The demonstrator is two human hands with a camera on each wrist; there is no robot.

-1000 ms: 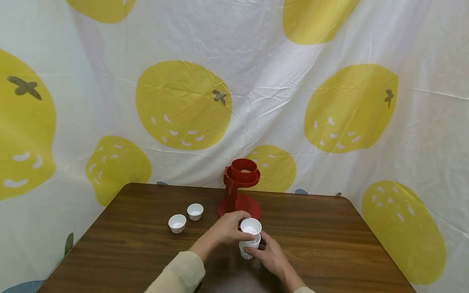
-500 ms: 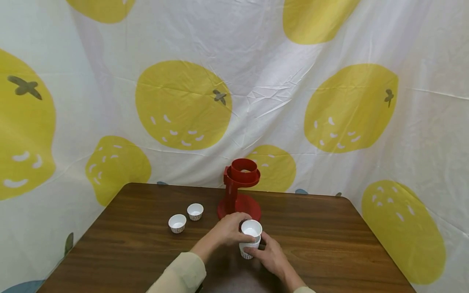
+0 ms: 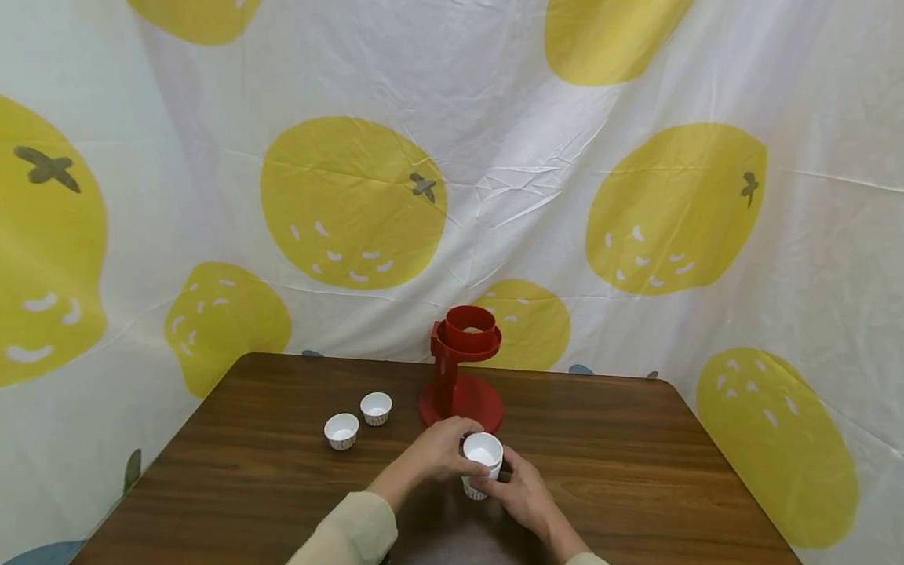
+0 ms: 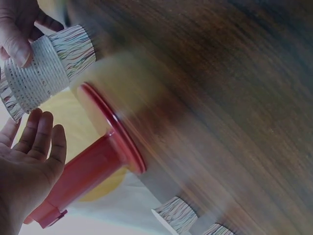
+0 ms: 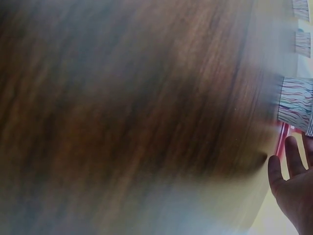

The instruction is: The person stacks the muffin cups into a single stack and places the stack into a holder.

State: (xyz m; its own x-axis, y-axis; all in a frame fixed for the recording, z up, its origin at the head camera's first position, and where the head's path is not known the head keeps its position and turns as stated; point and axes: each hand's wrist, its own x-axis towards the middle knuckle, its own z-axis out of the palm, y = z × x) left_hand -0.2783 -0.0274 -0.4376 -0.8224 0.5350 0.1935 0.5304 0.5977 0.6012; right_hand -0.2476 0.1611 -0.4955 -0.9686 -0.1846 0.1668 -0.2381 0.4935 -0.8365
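Note:
A stack of small white paper baking cups (image 3: 483,450) with thin coloured squiggles stands upright on the table in front of the red stand. My left hand (image 3: 441,453) grips the top cup by its rim, thumb in front and fingers behind. Lower on the stack, my right hand (image 3: 526,490) holds the cups from the right side. In the left wrist view, several closely nested rims show along the stack (image 4: 41,71). Only the squiggle-patterned base of the stack (image 5: 296,103) is visible in the right wrist view, beside my right fingers.
Behind the stack, a red stand (image 3: 445,373) on a round base carries a red open cylinder (image 3: 470,329) with something pale inside. Two single baking cups, one nearer (image 3: 342,432) and one farther (image 3: 377,409), sit to the left. A lemon-print cloth (image 3: 508,220) hangs behind the wooden table (image 3: 621,471).
My left hand has lowered the top cup into the stack, so its rim now sits close above the others. My right hand has stayed in place on the stack.

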